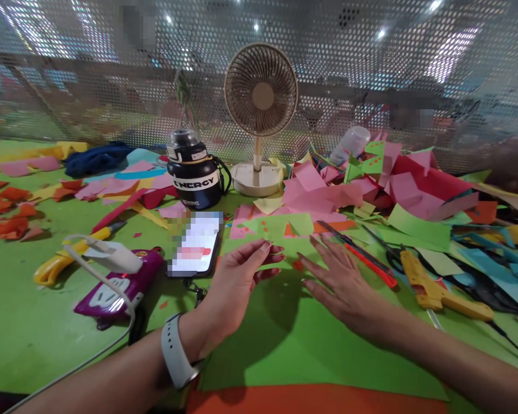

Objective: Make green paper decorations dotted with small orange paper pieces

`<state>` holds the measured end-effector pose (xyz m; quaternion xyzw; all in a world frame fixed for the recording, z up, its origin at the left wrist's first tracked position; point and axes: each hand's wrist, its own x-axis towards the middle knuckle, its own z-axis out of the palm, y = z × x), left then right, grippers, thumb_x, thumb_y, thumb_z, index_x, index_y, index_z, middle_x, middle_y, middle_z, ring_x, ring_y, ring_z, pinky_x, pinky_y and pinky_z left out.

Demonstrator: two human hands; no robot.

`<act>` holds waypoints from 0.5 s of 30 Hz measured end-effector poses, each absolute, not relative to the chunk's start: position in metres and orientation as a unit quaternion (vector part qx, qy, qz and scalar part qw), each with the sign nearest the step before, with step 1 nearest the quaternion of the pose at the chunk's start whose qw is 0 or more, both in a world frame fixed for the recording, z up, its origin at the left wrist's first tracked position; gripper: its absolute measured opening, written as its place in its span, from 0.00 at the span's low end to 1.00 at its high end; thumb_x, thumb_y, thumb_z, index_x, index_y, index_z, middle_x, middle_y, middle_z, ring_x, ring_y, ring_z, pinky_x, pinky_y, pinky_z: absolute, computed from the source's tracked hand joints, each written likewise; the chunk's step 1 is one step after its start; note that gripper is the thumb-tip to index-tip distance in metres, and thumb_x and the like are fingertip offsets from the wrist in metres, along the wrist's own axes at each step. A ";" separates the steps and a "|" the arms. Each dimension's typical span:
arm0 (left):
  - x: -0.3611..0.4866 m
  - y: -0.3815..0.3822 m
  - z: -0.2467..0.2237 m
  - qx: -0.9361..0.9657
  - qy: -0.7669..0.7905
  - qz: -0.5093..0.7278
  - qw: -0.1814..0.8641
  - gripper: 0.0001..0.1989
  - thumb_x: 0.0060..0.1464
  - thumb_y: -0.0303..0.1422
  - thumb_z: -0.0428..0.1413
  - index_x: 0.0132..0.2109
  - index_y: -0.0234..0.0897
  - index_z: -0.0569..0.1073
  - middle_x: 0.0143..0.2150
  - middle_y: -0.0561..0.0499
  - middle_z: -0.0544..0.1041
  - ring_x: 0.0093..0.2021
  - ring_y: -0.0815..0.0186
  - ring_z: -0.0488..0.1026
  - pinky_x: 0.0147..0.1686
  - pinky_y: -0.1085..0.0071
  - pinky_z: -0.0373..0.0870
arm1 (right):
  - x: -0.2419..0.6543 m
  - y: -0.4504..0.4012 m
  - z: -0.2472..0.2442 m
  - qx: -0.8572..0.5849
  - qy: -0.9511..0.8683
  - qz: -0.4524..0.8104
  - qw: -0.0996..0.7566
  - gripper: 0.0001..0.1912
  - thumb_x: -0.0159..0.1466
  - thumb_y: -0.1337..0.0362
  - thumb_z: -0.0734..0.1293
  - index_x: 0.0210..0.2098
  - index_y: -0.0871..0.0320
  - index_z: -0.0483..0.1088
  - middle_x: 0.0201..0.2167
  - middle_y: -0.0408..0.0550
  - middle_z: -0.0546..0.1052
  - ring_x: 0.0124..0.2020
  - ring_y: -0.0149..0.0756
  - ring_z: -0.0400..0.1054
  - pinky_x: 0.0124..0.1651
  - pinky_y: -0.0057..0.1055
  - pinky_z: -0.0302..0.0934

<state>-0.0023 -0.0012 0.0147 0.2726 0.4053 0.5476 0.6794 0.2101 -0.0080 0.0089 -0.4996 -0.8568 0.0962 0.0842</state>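
Note:
My left hand point(237, 282), with a pale watch strap on the wrist, hovers over a green paper sheet point(328, 356). Its thumb and index finger are pinched together; whatever they hold, if anything, is too small to make out. To its right, my right hand point(343, 276) is open, its fingers spread low over the green paper. A small orange-red scrap point(298, 265) lies by its fingertips. Under the green sheet, an orange sheet point(319, 400) shows along the front. Just beyond the hands is a light green strip point(280, 224) with small orange dots.
A phone point(196, 244), purple power strip point(121, 287) and yellow-handled tool point(71, 256) lie left. A bottle point(194, 172) and fan point(261, 95) stand behind. Right are a red-and-black tool point(365, 256), yellow glue gun point(431, 287) and heaped paper scraps point(328, 192).

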 end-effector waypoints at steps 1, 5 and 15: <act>-0.002 -0.001 0.014 0.274 0.407 0.548 0.678 0.05 0.48 0.31 0.63 0.34 0.36 0.79 0.35 0.50 0.81 0.37 0.66 0.78 0.31 0.76 0.73 | 0.209 -0.008 0.007 -0.498 -0.860 0.086 0.075 0.27 0.67 0.47 0.54 0.60 0.52 0.63 0.69 0.54 0.46 0.69 0.53 0.33 0.65 0.57 0.38; -0.002 -0.001 0.013 0.276 0.412 0.548 0.674 0.05 0.47 0.31 0.64 0.34 0.35 0.79 0.34 0.50 0.81 0.36 0.66 0.78 0.31 0.76 0.72 | 0.204 -0.007 0.003 -0.485 -0.870 0.042 0.078 0.30 0.65 0.44 0.55 0.61 0.51 0.61 0.69 0.55 0.47 0.68 0.54 0.36 0.65 0.57 0.38; -0.001 -0.001 0.013 0.270 0.425 0.541 0.674 0.08 0.45 0.31 0.66 0.34 0.35 0.78 0.33 0.51 0.81 0.35 0.67 0.78 0.31 0.76 0.73 | 0.212 0.000 0.010 -0.519 -0.807 0.221 0.177 0.27 0.65 0.45 0.56 0.58 0.49 0.66 0.67 0.50 0.53 0.68 0.51 0.42 0.64 0.58 0.40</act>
